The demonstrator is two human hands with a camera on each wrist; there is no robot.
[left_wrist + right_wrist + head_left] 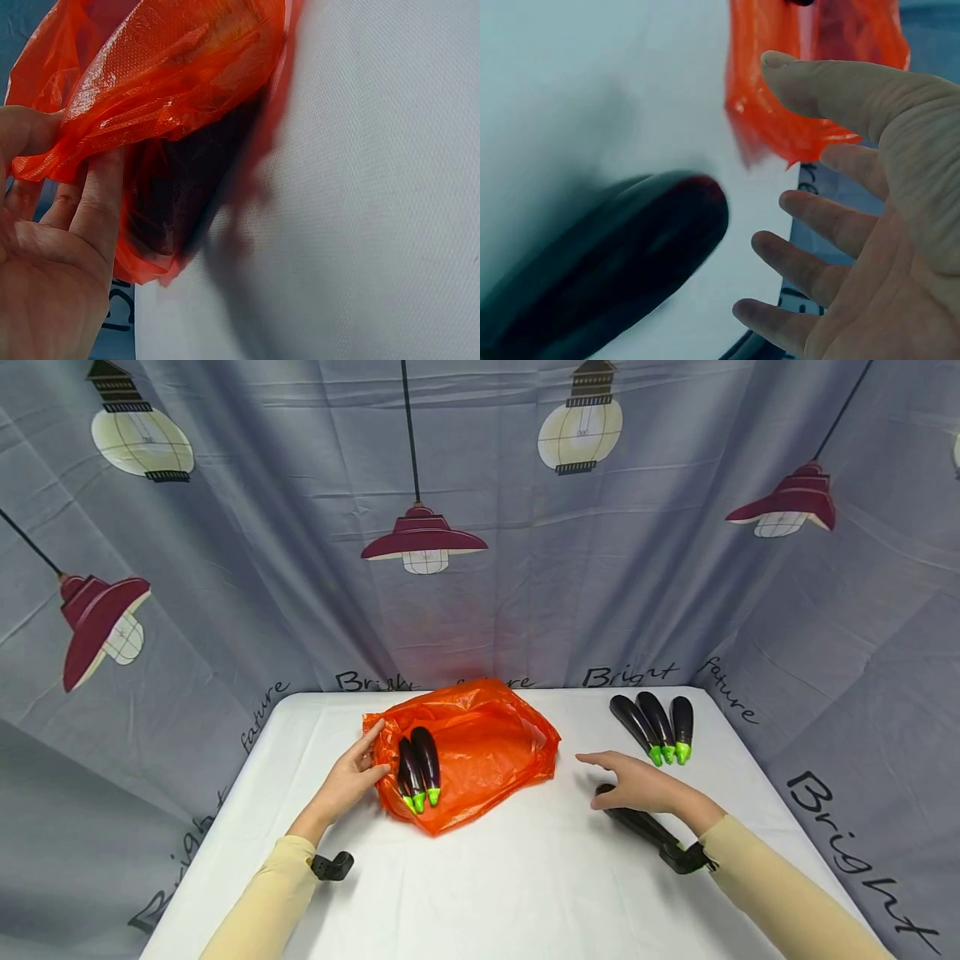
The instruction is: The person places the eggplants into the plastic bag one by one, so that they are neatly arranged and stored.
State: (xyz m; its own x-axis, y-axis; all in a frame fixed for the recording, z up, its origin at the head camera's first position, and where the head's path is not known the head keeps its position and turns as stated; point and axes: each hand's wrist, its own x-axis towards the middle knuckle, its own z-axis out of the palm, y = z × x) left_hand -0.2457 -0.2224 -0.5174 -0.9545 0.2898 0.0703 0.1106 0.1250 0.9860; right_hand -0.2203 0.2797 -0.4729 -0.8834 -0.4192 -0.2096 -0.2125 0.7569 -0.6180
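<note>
My left hand (348,781) pinches the left edge of an orange plastic bag (495,760) between thumb and fingers; the left wrist view shows the thin film (172,90) caught there. Three dark eggplants (426,756) with green stem ends lie at the bag's left side, close to that hand. My right hand (637,783) hovers over another eggplant (641,825), partly hiding it. In the right wrist view the fingers are spread, and the eggplant (630,262) lies apart from them. Whether a second eggplant sits behind this one I cannot tell.
Three more eggplants (656,727) lie side by side at the back right of the white table (480,893). A grey curtain (495,610) with printed lamps stands behind and along both sides. Each wrist wears a small black camera mount (332,866).
</note>
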